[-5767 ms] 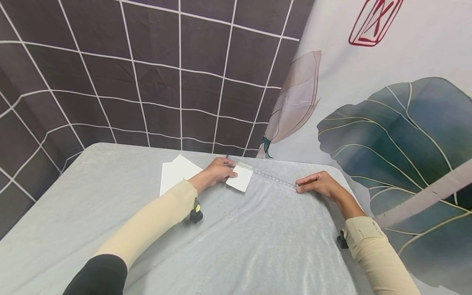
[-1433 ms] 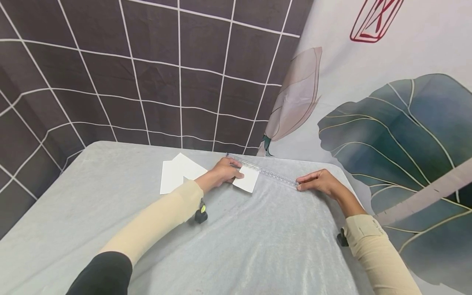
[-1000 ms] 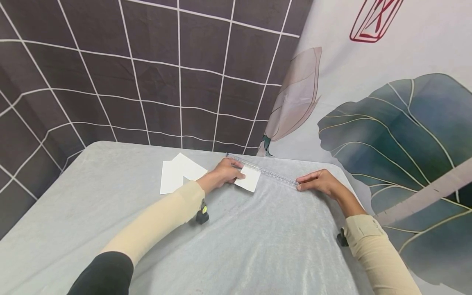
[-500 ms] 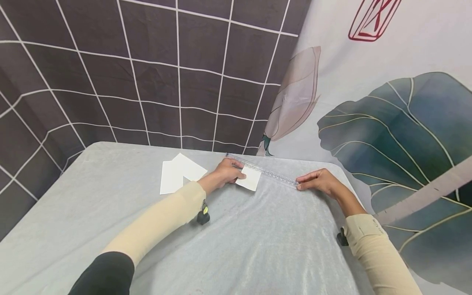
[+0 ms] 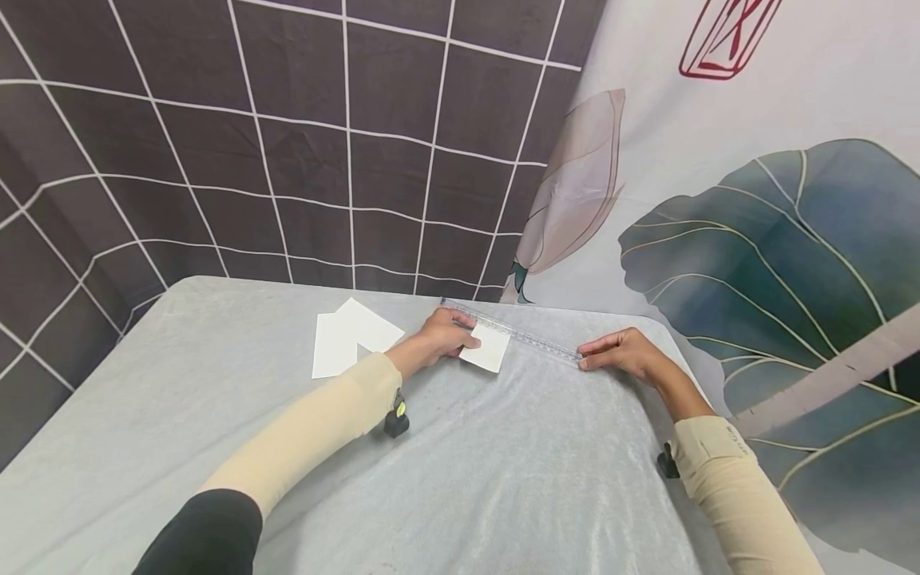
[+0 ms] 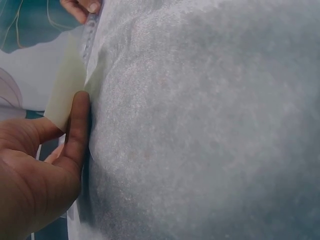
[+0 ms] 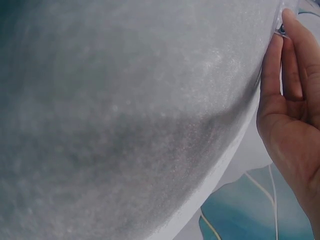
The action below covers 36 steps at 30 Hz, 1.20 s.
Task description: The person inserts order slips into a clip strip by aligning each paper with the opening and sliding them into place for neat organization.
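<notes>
A clear ruler (image 5: 535, 341) lies slanted near the table's far edge. The right hand (image 5: 624, 356) pinches its right end between thumb and fingers; in the right wrist view that hand (image 7: 295, 100) holds the ruler's tip at the top. Beside the ruler's left part, the left hand (image 5: 442, 335) pinches a small white paper square (image 5: 486, 348), its upper edge against the ruler. Seen from the left wrist, the paper (image 6: 67, 87) stands tilted between the thumb and fingers of the left hand (image 6: 45, 170). Whether the left fingers also touch the ruler is partly hidden.
Two white paper pieces (image 5: 333, 347) lie to the left of the left hand, overlapping, partly behind the forearm. A grey cloth (image 5: 503, 479) covers the table. Behind it hang a dark grid-patterned curtain (image 5: 287, 144) and a white cloth with leaf prints (image 5: 719, 144).
Compared with several seconds ago, the left hand and the paper square have shifted right along the ruler. Over the last second they have barely moved. The right hand keeps its hold on the ruler's end.
</notes>
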Each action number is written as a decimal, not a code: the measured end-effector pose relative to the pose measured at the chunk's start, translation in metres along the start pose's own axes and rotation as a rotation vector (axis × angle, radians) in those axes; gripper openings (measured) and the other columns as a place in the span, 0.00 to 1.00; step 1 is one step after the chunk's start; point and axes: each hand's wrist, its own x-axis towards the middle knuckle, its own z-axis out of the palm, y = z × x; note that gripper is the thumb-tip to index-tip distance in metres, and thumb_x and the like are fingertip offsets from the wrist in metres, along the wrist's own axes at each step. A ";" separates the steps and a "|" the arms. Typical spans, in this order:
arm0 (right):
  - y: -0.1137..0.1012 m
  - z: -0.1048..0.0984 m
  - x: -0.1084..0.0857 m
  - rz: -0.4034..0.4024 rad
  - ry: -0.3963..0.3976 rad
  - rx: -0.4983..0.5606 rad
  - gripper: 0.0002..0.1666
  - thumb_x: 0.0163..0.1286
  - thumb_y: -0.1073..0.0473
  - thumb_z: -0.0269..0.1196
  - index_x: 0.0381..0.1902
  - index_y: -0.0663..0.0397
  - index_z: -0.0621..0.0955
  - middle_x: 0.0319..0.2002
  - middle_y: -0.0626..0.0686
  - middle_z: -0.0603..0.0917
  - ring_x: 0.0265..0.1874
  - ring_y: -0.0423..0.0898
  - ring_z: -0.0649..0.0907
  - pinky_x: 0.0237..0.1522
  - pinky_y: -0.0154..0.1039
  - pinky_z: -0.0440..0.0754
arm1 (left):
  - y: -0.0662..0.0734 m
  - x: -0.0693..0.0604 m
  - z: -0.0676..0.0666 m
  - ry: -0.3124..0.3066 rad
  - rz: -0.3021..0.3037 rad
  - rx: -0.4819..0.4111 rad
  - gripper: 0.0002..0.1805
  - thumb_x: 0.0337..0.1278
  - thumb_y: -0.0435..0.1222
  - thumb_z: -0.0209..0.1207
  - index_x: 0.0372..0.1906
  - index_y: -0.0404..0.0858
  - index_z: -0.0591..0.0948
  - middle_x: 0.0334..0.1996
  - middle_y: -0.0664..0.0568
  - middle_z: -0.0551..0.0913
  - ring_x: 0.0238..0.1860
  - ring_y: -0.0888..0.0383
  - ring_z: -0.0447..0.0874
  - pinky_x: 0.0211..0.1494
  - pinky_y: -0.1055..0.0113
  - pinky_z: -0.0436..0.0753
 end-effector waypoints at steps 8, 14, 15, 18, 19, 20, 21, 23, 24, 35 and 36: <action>-0.001 0.000 -0.001 0.006 0.000 -0.006 0.25 0.64 0.49 0.86 0.57 0.51 0.95 0.53 0.44 0.97 0.61 0.35 0.86 0.79 0.58 0.79 | 0.001 -0.001 0.000 -0.014 -0.003 0.001 0.25 0.64 0.24 0.74 0.65 0.30 0.84 0.62 0.33 0.86 0.43 0.54 0.94 0.48 0.68 0.97; -0.002 0.000 0.000 0.010 0.000 0.001 0.25 0.63 0.50 0.87 0.56 0.51 0.95 0.52 0.43 0.97 0.57 0.31 0.86 0.78 0.57 0.79 | 0.001 -0.002 0.000 -0.009 0.004 0.022 0.25 0.65 0.25 0.74 0.66 0.31 0.84 0.60 0.34 0.87 0.42 0.54 0.94 0.48 0.68 0.97; -0.002 0.000 0.000 0.010 0.000 0.002 0.25 0.63 0.50 0.87 0.56 0.51 0.95 0.52 0.43 0.97 0.56 0.29 0.86 0.78 0.57 0.79 | 0.001 -0.002 0.000 -0.010 0.006 0.020 0.25 0.65 0.25 0.74 0.66 0.30 0.84 0.60 0.34 0.87 0.42 0.55 0.94 0.48 0.68 0.97; -0.001 0.000 0.000 0.008 -0.002 0.003 0.26 0.64 0.50 0.87 0.57 0.51 0.95 0.52 0.43 0.97 0.54 0.27 0.85 0.78 0.56 0.79 | 0.000 -0.002 0.001 -0.017 0.015 0.009 0.25 0.64 0.24 0.74 0.65 0.30 0.84 0.58 0.35 0.87 0.40 0.56 0.94 0.47 0.68 0.97; -0.001 0.000 0.000 0.006 -0.003 0.002 0.26 0.64 0.50 0.86 0.57 0.51 0.95 0.52 0.43 0.97 0.53 0.27 0.86 0.77 0.55 0.80 | 0.000 -0.002 0.001 -0.020 0.017 0.000 0.25 0.64 0.24 0.74 0.65 0.29 0.84 0.57 0.35 0.88 0.40 0.56 0.94 0.47 0.68 0.97; -0.001 0.000 0.000 0.006 -0.003 0.003 0.26 0.64 0.50 0.86 0.57 0.52 0.95 0.52 0.43 0.97 0.53 0.27 0.86 0.77 0.54 0.80 | 0.000 -0.002 0.001 -0.021 0.020 -0.008 0.25 0.63 0.23 0.74 0.64 0.29 0.84 0.57 0.35 0.88 0.39 0.56 0.93 0.46 0.68 0.97; -0.001 0.000 0.000 0.005 -0.003 0.002 0.26 0.64 0.50 0.86 0.57 0.52 0.95 0.52 0.44 0.97 0.53 0.27 0.86 0.76 0.53 0.81 | -0.001 -0.002 0.001 -0.022 0.022 -0.014 0.25 0.63 0.23 0.74 0.64 0.29 0.84 0.56 0.35 0.88 0.39 0.56 0.93 0.46 0.68 0.97; 0.000 0.000 0.000 0.004 -0.003 -0.004 0.26 0.64 0.50 0.86 0.58 0.52 0.95 0.52 0.44 0.97 0.53 0.27 0.86 0.74 0.51 0.81 | -0.001 -0.002 0.001 -0.022 0.025 -0.018 0.24 0.63 0.23 0.74 0.64 0.28 0.85 0.55 0.36 0.88 0.38 0.57 0.92 0.46 0.69 0.97; 0.000 0.000 0.000 0.005 -0.001 -0.003 0.26 0.64 0.50 0.86 0.58 0.52 0.95 0.52 0.44 0.97 0.53 0.27 0.86 0.73 0.49 0.81 | -0.001 -0.002 0.002 -0.022 0.024 -0.021 0.24 0.62 0.22 0.74 0.64 0.28 0.85 0.55 0.36 0.88 0.37 0.58 0.92 0.46 0.69 0.97; -0.001 0.000 0.000 0.025 0.002 0.020 0.26 0.63 0.51 0.87 0.57 0.52 0.95 0.50 0.43 0.98 0.52 0.27 0.86 0.76 0.54 0.80 | 0.001 -0.002 0.005 -0.038 0.006 -0.033 0.25 0.64 0.22 0.73 0.65 0.28 0.84 0.58 0.34 0.87 0.40 0.55 0.93 0.49 0.67 0.97; -0.001 0.000 0.000 0.025 0.002 0.022 0.26 0.63 0.51 0.87 0.56 0.52 0.95 0.50 0.43 0.98 0.52 0.27 0.86 0.76 0.55 0.80 | 0.001 -0.002 0.005 -0.037 0.005 -0.032 0.25 0.64 0.22 0.73 0.65 0.28 0.84 0.58 0.34 0.87 0.39 0.56 0.93 0.49 0.67 0.97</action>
